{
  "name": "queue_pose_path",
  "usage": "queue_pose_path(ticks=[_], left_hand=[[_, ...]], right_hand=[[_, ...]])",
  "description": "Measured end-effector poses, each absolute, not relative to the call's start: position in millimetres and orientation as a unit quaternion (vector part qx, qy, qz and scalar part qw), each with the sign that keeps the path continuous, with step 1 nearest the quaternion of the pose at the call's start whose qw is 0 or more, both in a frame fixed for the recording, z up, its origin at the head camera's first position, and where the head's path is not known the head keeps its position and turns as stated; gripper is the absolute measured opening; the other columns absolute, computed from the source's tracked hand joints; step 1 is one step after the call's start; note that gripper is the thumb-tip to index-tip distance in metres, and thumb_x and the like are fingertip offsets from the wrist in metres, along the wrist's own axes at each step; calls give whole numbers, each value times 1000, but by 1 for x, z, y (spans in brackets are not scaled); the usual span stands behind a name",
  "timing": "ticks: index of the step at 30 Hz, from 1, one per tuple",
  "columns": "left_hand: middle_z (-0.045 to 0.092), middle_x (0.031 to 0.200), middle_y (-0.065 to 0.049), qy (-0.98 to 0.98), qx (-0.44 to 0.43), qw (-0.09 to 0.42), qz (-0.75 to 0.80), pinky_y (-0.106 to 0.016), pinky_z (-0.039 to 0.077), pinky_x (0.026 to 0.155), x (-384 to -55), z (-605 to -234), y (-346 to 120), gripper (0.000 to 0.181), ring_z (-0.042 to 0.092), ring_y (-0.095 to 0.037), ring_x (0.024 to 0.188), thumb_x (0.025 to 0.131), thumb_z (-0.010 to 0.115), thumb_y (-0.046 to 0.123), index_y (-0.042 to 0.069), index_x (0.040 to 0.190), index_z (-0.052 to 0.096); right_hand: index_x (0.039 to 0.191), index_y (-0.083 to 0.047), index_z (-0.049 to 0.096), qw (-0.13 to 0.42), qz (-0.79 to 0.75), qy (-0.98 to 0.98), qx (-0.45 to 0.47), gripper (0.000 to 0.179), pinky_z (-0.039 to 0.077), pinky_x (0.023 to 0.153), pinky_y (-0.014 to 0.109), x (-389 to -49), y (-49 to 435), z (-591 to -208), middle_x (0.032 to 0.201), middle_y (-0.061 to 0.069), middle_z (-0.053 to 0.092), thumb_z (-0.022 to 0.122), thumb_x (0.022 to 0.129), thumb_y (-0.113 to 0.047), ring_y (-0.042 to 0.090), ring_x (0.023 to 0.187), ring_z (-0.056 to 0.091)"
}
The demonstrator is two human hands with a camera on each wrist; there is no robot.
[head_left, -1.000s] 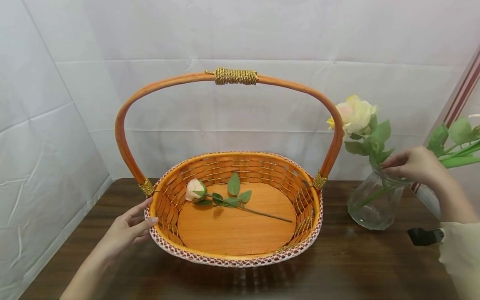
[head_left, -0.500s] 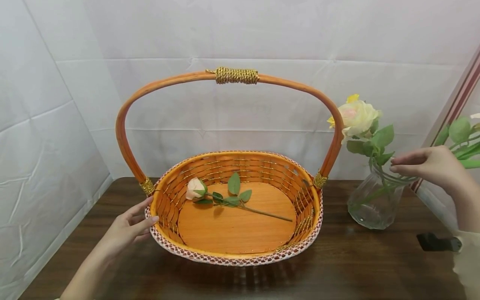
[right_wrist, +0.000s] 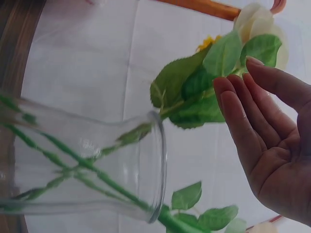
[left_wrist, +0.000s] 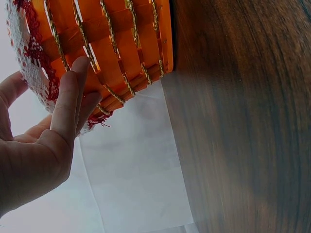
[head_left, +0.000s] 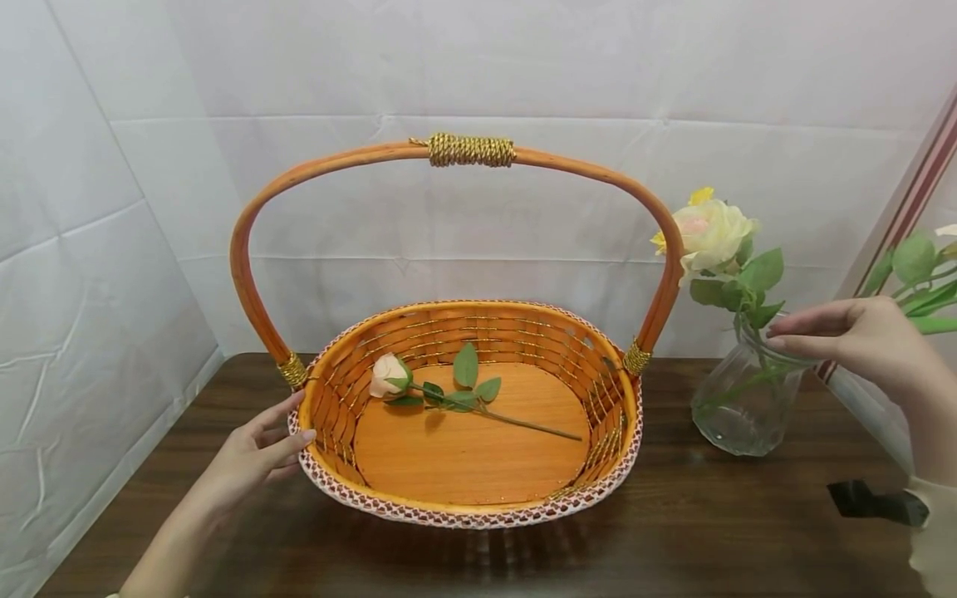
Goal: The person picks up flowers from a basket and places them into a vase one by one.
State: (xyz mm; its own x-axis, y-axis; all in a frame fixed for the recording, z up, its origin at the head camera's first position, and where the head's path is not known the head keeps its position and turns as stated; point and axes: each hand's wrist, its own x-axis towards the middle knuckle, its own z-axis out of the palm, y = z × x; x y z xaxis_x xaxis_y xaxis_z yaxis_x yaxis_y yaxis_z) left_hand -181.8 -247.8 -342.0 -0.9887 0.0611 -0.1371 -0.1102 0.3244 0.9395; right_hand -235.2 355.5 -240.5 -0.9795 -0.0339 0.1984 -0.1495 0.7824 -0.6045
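My left hand (head_left: 250,457) grips the rim of an orange woven basket (head_left: 478,490), thumb on the rim and fingers against the outer wall; the left wrist view shows these fingers (left_wrist: 65,107) on the gold-corded side. Inside the basket lies a pale pink rose (head_left: 390,378) with a leafy stem. At right, my right hand (head_left: 860,336) is at the mouth of a clear glass vase (head_left: 748,407). In the right wrist view its thumb and fingers reach beside the leaves of a cream rose (right_wrist: 260,24), with a gap between their tips.
The basket's tall arched handle (head_left: 336,166) rises over it, wrapped in gold cord. More green-leaved flowers (head_left: 915,262) lean out at the far right. A black strap (head_left: 875,502) hangs at the right sleeve. White sheeting (head_left: 463,224) backs the dark wooden table (head_left: 710,531).
My right hand first drew back right from the vase mouth, then came left to it again. The cream rose has shifted slightly right. My left hand stays on the basket.
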Motion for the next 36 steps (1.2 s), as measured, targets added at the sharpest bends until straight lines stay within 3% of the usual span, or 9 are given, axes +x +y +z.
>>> queue_pose_path(ticks=[5,12,24,36], left_hand=[[31,132,-40,809,-18,75,582,-39,51,84,-182,-342,-248,71,61,-22,94,92,56,26,9,147,15],[31,133,-40,810,-19,78,581,-39,51,84,-182,-342,-248,71,61,-21,95,92,56,27,9,147,15],[32,132,-39,814,-17,76,575,-39,51,84,-182,-341,-248,71,60,-22,96,92,56,27,10,147,15],[31,132,-40,812,-20,78,578,-38,51,84,-182,-342,-248,71,61,-22,94,91,56,27,9,147,15]], right_hand=[[102,0,68,86,339,-935,60,38,46,54,18,-231,339,-240,82,-17,67,71,79,-31,-7,76,55],[99,-3,70,68,372,-920,102,29,47,67,12,-228,312,-241,86,-7,70,72,79,-23,-1,83,61],[98,-5,70,25,371,-914,161,29,53,68,23,-231,271,-231,86,-4,71,72,79,-27,6,81,64],[94,-7,72,-3,363,-899,245,24,53,68,25,-243,222,-217,86,1,71,73,78,-25,11,80,63]])
